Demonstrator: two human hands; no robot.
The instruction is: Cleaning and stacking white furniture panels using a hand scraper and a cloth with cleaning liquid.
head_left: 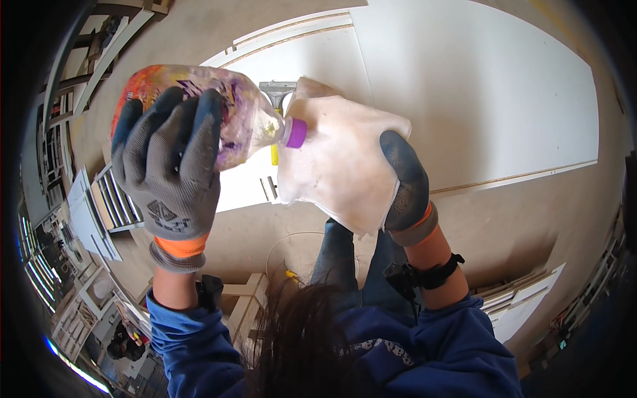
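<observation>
My left hand (169, 152), in a grey and dark blue work glove, is wrapped round a clear plastic bottle (235, 116) with a torn, colourful label. The bottle lies sideways in the air, its purple cap (296, 133) pointing right, over a pale cloth (342, 149). My right hand (405, 182), gloved too, grips the cloth by its right edge, thumb on top and the other fingers hidden beneath. Whether the cap touches the cloth I cannot tell. Partly behind the bottle and cloth is a squeegee (277, 89) with a grey head and yellow handle, on the white panels.
Large white panels (464, 93) with bare chipboard edges lie in front of me. A wooden frame (245, 302) stands near my left forearm. More boards (524, 302) are stacked at lower right. Slatted pieces (116, 196) and metal racks line the left side.
</observation>
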